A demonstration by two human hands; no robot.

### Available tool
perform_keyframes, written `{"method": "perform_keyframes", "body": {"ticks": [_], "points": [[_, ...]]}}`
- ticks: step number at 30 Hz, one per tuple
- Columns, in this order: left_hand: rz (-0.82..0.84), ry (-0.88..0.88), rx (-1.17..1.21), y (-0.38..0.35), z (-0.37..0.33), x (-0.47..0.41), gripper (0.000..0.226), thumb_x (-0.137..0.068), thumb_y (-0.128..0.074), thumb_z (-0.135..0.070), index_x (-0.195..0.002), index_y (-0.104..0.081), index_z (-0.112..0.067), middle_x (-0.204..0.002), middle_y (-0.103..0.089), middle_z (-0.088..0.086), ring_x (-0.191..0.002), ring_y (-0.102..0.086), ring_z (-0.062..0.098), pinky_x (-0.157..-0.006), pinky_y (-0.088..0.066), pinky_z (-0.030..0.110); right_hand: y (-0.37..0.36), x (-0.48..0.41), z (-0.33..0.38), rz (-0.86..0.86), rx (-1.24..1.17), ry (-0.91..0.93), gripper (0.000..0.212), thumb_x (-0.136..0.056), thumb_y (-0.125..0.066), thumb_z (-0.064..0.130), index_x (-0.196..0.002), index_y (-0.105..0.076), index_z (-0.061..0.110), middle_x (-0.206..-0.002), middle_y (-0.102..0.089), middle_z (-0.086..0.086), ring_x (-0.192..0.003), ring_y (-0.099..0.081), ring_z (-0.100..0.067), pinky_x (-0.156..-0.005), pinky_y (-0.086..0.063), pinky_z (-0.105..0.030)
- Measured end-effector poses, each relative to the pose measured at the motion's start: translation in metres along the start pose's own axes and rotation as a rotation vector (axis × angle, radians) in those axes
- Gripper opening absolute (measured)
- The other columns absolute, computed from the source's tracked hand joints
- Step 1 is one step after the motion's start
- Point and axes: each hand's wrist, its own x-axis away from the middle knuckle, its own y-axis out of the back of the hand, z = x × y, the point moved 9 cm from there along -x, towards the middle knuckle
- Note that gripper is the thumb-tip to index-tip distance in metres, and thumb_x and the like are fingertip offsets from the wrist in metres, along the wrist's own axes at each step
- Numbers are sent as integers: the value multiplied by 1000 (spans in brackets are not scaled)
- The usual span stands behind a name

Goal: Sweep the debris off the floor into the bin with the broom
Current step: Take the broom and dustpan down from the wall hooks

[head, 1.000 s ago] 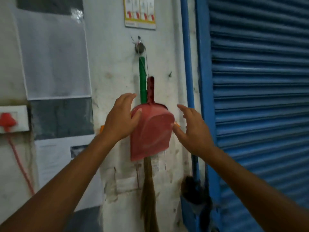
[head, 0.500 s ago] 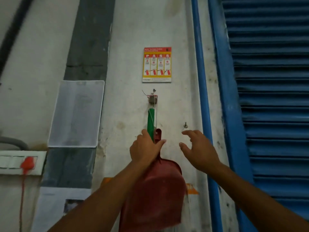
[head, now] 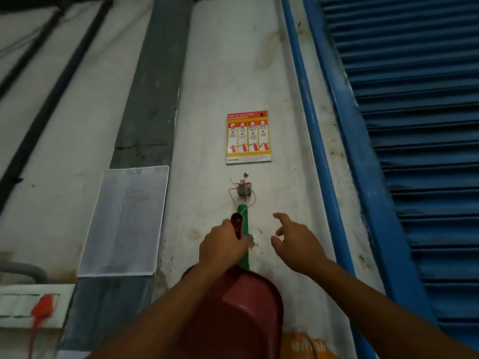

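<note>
I'm only fetching the tools. No sweeping has begun, and neither floor debris nor bin is in sight. My left hand is curled round the handle of the red dustpan. The broom, its green handle between my hands, hangs from the wall hook above them. My right hand is empty, fingers spread, near the broom but not touching it.

left hand grips dustpan handle | right hand raised, fingers loose

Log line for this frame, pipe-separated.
left hand grips dustpan handle | right hand open, touching nothing | broom hangs from wall hook | sweeping not begun
</note>
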Motion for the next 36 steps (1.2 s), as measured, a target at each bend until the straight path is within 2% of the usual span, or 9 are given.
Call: {"method": "perform_keyframes", "body": {"ticks": [5,11,15,18,22,25,30,33,36], "points": [[-120,-14,-71,70,13,-38,27,-89,-59,-35,-108,-55,-16,-95,-59,4,-81,-53,24,-69,-42,33,0,-31,3,-28,-9,-13,50,-99,-54,31,-146,-39,24,-100,-73,0,-84,-67,-14,-78,-57,-28],[-181,-114,-81,124,3,-90,24,-88,-62,-33,-106,-56,-19,-103,-65,9,-87,-56,28,-70,-40,33,-30,-57,11,111,-32,-74,40,-95,-59,40,-131,-58,21,-117,-70,-1,-97,-66,-14,-90,-55,-35],[-181,-164,-74,137,-10,-120,31,-89,-67,-34,-114,-59,-17,-105,-64,7,-88,-56,24,-72,-43,33,-56,-67,20,201,-40,-104,56,-90,-61,55,-127,-60,14,-115,-68,-5,-89,-67,-14,-84,-58,-34],[-187,-168,8,140,-15,-137,37,-89,-71,-33,-119,-60,-15,-106,-65,6,-90,-60,24,-75,-48,35,-75,-68,19,298,-47,-203,62,-82,-67,61,-118,-57,12,-92,-64,-1,-74,-69,-14,-73,-62,-32],[-253,-150,69,147,-21,-152,29,-89,-72,-34,-109,-60,-15,-91,-65,3,-58,-64,16,-57,-49,30,-89,-63,19,395,-200,-304,49,-84,-75,44,-108,-45,14,-100,-61,-6,-64,-66,-12,-60,-60,-24],[-315,-100,137,155,-22,-165,27,-89,-72,-35,-102,-59,-15,-82,-68,5,-49,-69,19,-66,-61,37,-90,-64,18,393,-273,-360,45,-87,-74,37,-109,-42,13,-100,-60,-7,-64,-64,-12,-61,-59,-24],[-382,-62,70,165,-18,-181,40,-86,-74,-41,-110,-62,-11,-96,-70,9,-82,-70,27,-71,-54,35,-80,-69,15,300,-289,-372,37,-92,-68,36,-109,-44,14,-110,-63,-10,-63,-63,-13,-61,-59,-24],[-354,-34,65,164,-6,-181,40,-87,-74,-38,-109,-61,-7,-81,-66,8,-67,-65,22,-62,-46,32,-68,-75,14,253,-276,-374,35,-93,-66,38,-107,-45,14,-104,-65,-9,-66,-66,-15,-71,-62,-31],[-306,-20,46,158,7,-176,42,-85,-75,-35,-110,-62,-4,-93,-68,14,-81,-68,30,-67,-50,35,-58,-76,15,250,-298,-390,35,-94,-63,40,-108,-45,14,-93,-62,-6,-55,-64,-12,-57,-58,-24]]}}
